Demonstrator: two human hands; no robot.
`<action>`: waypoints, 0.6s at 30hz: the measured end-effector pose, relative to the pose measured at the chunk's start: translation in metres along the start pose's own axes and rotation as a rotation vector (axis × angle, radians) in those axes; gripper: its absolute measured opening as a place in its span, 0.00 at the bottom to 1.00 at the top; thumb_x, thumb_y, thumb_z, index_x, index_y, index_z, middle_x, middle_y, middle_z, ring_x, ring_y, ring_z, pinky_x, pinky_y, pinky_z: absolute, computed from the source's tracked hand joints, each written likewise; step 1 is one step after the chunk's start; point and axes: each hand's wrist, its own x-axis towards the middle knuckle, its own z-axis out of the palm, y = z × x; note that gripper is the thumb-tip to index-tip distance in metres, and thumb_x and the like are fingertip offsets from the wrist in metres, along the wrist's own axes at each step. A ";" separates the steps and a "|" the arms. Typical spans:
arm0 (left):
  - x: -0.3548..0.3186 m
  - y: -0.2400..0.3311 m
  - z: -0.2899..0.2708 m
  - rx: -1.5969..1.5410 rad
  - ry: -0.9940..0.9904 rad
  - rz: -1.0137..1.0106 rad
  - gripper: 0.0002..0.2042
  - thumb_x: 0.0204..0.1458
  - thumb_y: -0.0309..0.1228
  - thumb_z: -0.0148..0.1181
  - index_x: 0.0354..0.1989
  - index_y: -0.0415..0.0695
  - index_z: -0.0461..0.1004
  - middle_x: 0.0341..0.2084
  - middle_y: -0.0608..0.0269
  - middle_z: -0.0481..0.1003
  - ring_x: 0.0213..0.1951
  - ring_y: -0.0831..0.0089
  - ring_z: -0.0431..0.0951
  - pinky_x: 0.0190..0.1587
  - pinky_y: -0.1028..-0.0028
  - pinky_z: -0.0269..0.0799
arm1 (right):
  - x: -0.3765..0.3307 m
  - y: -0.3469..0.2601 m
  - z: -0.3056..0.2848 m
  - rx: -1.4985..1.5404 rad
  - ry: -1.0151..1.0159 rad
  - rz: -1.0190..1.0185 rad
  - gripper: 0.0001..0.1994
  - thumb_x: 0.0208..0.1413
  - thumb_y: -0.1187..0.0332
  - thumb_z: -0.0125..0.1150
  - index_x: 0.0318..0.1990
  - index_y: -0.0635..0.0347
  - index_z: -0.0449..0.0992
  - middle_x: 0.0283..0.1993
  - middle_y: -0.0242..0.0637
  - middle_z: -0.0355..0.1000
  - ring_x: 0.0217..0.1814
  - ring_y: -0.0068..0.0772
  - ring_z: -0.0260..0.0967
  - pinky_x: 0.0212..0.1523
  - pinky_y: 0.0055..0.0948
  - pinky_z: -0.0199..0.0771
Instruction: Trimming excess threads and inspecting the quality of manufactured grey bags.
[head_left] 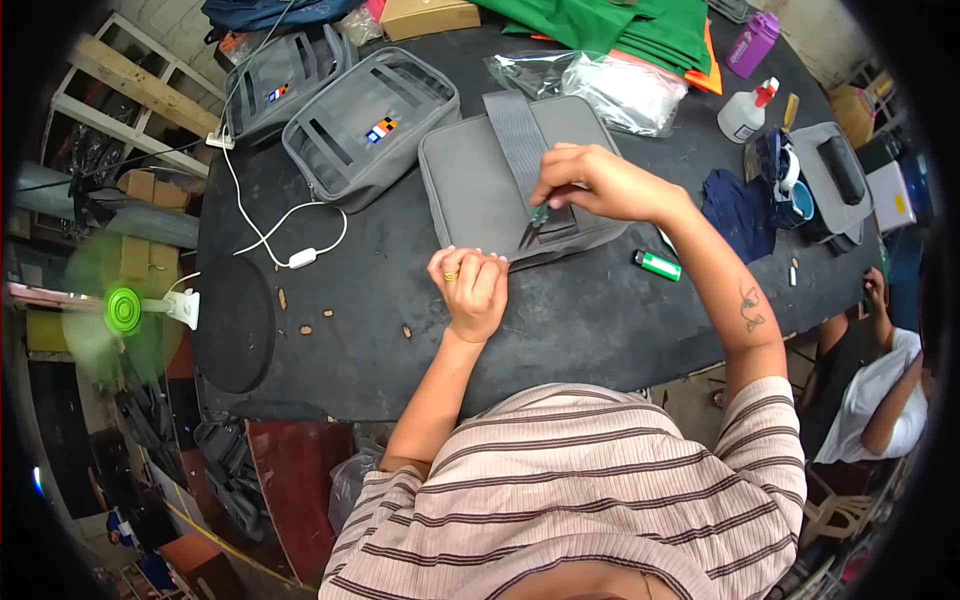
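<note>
A grey zippered fabric bag point(465, 185) lies on the dark table in front of me, with a wide ribbed strap point(515, 140) across its top. My left hand point(470, 288) is closed at the bag's near edge, its fingertips gripping the rim; a ring shows on one finger. Above the bag's near right part, my right hand point(605, 182) is closed around a small pair of thread snips point(535, 222) with dark pointed blades and some green on the grip. The blades point down toward the near edge. Whether they touch the fabric I cannot tell.
Two more grey bags point(375, 125) stand at the left, beside a white cable point(240, 190) and a spinning green fan point(123, 310). A green lighter point(657, 265), spray bottle point(745, 112), clear plastic point(625, 95) and green fabric point(640, 35) lie rightward. Another person point(875, 390) sits at far right.
</note>
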 end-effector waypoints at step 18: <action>-0.002 -0.003 0.004 0.003 0.097 0.059 0.09 0.34 0.21 0.64 0.17 0.46 0.68 0.19 0.68 0.63 0.30 0.71 0.68 0.44 0.67 0.56 | 0.040 -0.002 0.001 -0.119 -0.296 0.016 0.11 0.39 0.86 0.55 0.32 0.67 0.75 0.31 0.39 0.69 0.42 0.39 0.66 0.42 0.31 0.68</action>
